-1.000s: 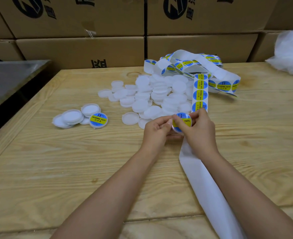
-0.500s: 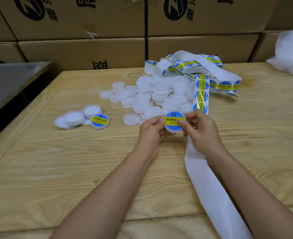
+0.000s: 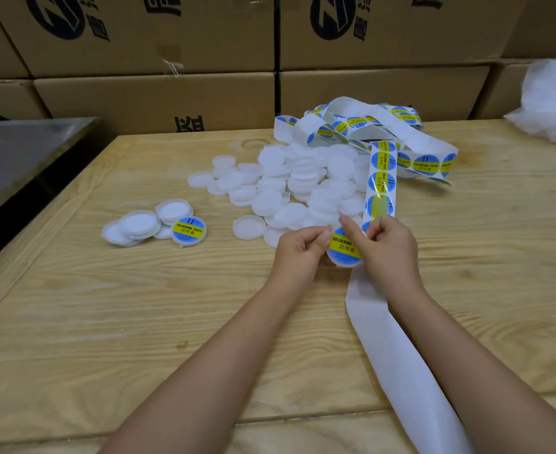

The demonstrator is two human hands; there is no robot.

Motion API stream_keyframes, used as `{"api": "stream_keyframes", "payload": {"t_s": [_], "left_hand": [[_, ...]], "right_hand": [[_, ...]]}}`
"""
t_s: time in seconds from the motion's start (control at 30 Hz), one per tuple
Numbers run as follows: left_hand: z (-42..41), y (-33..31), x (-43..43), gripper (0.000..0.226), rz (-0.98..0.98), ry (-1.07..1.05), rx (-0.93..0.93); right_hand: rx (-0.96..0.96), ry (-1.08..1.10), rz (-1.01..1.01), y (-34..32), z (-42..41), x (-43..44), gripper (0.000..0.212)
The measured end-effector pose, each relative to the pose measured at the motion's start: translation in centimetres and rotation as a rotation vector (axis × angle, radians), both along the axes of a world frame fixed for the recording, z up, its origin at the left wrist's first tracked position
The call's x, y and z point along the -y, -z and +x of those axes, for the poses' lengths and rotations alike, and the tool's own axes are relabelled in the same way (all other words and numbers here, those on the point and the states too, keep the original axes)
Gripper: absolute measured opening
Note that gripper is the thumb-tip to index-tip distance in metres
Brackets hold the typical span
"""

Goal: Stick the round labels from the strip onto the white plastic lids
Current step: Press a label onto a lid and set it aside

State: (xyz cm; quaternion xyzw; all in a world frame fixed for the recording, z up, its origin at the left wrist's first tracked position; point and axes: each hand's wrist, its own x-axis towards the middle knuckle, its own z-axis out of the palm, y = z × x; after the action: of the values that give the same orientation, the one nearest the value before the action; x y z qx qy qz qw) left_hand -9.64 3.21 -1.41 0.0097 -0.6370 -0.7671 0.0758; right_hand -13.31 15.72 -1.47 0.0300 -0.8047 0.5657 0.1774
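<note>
**Label going down with the strip close by**

The left hand has its fingers curled round the rim of the held lid, just above the tabletop near the heap. A round label lies on its face. The right hand pinches the label strip in closed fingers, and one fingertip reaches over the label's upper edge.

Likely troubles, as I judge them:
- The label may end up off-centre or creased. One hand is both pressing and holding the strip, so a tug on the strip could drag the finger sideways.
- The next label, partly hidden at the right fingers, sits just beside the lid and could catch on it.
- The bare backing trails off the near edge, and its weight may pull the strip.
- The lid is gripped only at the rim, so firm pressing could tip it.

Counts:
- One lid is in hand, with one label on it.
- The raised stretch of strip shows three whole labels, plus part of one at each end. The tangle behind holds more than I can count.
- The loose lids overlap too much to count, but there are dozens.
- The left cluster has about five lids. One labelled lid faces up and the rest show white
</note>
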Motion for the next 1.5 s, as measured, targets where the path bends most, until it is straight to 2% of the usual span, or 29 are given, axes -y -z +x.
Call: {"api": "stream_keyframes", "payload": {"t_s": [0.1, 0.17, 0.23, 0.3, 0.4, 0.53, 0.8, 0.87, 0.93, 1.07, 1.1, 1.17, 1.23, 1.33, 1.4, 1.5], "left_hand": [[0.0, 0.0, 0.1, 0.019, -0.057, -0.041, -0.01], [-0.4, -0.3, 0.8, 0.019, -0.075, -0.141, -0.007], [-1.0, -0.8, 3.0, 0.02, -0.159, -0.29, -0.029], [-1.3, -1.5, 6.6, 0.019, -0.38, -0.482, -0.112], [-0.4, -2.2, 13.3, 0.024, -0.776, -0.797, -0.194], [1.1, -1.0, 19.7, 0.027, -1.045, -1.078, -0.055], [1.2, 1.0, 21.4, 0.025, -1.235, -1.048, 0.276], [1.2, 1.0, 21.4, 0.025, -1.277, -1.076, 0.245], [1.0, 0.6, 20.6, 0.026, -1.277, -1.091, 0.126], [0.1, -1.2, 15.1, 0.019, -1.256, -0.924, -0.363], [-0.1, -1.5, 12.9, 0.017, -1.234, -0.832, -0.469], [-0.2, -1.7, 8.4, 0.017, -1.16, -0.598, -0.565], [-0.3, -1.1, 4.5, 0.019, -1.112, -0.361, -0.605], [-0.4, 0.4, -0.3, 0.031, -1.182, 0.015, -0.488], [-1.0, 1.3, -2.0, 0.039, -1.223, 0.114, -0.42], [-2.1, 1.5, -3.2, 0.039, -1.201, 0.117, -0.379]], "right_hand": [[0.07, -0.08, 0.006, -0.1, -0.4, -0.7, 0.042], [0.096, -0.107, 0.003, -0.5, -0.8, -1.6, 0.035], [0.082, -0.076, 0.104, -0.9, -1.2, -2.6, 0.026], [0.049, -0.035, 0.308, -0.9, -1.4, -3.7, 0.025], [0.07, -0.077, 0.536, -0.5, -1.8, -4.7, 0.039], [0.139, -0.17, 0.652, -0.1, -2.1, -5.2, 0.05], [0.17, -0.305, 0.751, 0.0, -2.2, -6.3, 0.057], [0.184, -0.332, 0.731, 0.0, -2.3, -6.6, 0.061], [0.179, -0.353, 0.693, 0.0, -2.4, -6.9, 0.064], [0.189, -0.381, 0.675, 0.2, -2.8, -7.1, 0.074], [0.209, -0.391, 0.661, 0.2, -2.9, -7.3, 0.078], [0.253, -0.442, 0.597, 0.0, -2.8, -7.7, 0.077], [0.297, -0.499, 0.542, -0.3, -2.6, -8.0, 0.082], [0.309, -0.527, 0.57, -0.5, -2.6, -8.2, 0.091], [0.295, -0.55, 0.564, -0.4, -2.6, -8.2, 0.088], [0.334, -0.589, 0.507, -0.9, -2.4, -8.4, 0.074]]}}
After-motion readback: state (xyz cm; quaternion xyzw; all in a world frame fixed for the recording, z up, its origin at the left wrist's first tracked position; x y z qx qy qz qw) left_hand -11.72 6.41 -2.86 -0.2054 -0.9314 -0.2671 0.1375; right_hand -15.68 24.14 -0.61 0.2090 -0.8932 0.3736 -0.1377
